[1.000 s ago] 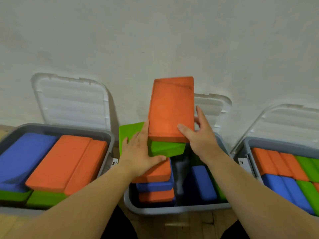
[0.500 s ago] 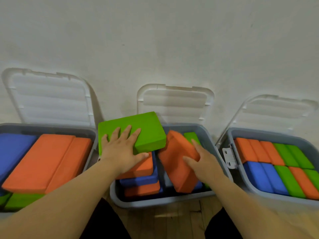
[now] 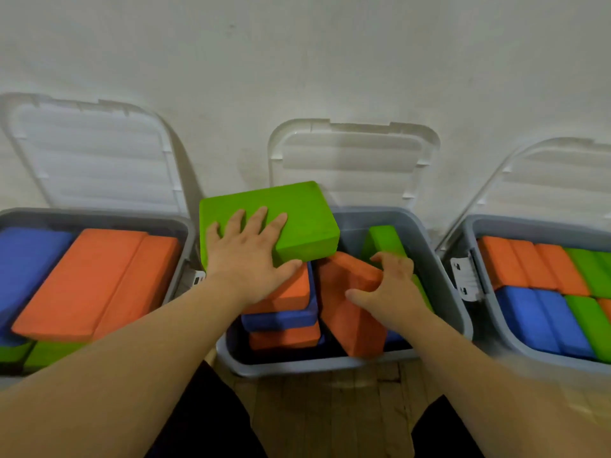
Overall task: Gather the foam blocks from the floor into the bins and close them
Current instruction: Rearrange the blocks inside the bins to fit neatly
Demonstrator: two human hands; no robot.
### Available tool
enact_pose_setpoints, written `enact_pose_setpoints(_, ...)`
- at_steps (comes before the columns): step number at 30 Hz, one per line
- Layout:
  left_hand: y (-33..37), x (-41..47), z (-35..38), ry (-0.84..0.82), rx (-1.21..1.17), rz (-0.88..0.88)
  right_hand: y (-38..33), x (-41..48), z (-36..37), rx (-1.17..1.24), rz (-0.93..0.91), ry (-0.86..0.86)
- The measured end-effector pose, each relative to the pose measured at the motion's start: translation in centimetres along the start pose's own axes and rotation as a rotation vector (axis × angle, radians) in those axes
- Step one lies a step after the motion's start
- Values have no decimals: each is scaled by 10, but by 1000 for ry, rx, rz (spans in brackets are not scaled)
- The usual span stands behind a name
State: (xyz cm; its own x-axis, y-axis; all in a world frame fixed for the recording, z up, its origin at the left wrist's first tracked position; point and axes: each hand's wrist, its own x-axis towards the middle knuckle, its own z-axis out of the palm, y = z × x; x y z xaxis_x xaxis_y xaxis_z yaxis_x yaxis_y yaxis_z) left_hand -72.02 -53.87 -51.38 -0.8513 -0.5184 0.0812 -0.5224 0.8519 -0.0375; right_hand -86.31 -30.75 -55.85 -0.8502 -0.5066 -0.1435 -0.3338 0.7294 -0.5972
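Note:
Three grey bins stand open along the wall. The middle bin (image 3: 443,285) holds stacked orange and blue foam blocks. My left hand (image 3: 246,256) lies flat with spread fingers on a green block (image 3: 297,213), its thumb tucked under the block's near edge; the block sits on top of the left stack and overhangs the bin's left rim. My right hand (image 3: 388,287) grips a tilted orange block (image 3: 350,312) that stands on end in the right half of the bin. A second green block (image 3: 385,239) stands behind my right hand.
The left bin (image 3: 99,214) holds blue, orange and green blocks. The right bin (image 3: 476,226) is packed with orange, green and blue blocks. All three white lids (image 3: 353,160) lean open against the wall. Wooden floor (image 3: 330,408) shows in front of the bins.
My right hand has brought the orange block down from above the green one into the right side of the middle bin. My left hand stays on the green block.

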Motion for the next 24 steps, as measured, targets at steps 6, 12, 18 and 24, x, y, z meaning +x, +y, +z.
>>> enact_pose_setpoints(6, -5, -1, 5, 31, 2, -23, 17, -26, 37, 277, -41, 216)
enact_pose_setpoints(12, -4, 0, 5, 52, -1, -32, 13, -31, 37, 96, -144, 89)
enact_pose_setpoints(18, -9, -1, 10, 89, -5, -38, 12, -8, 9, 144, -221, 278)
enact_pose_setpoints(24, -12, -3, 10, 93, -5, -47, 10, -3, 16, -163, -125, 86)
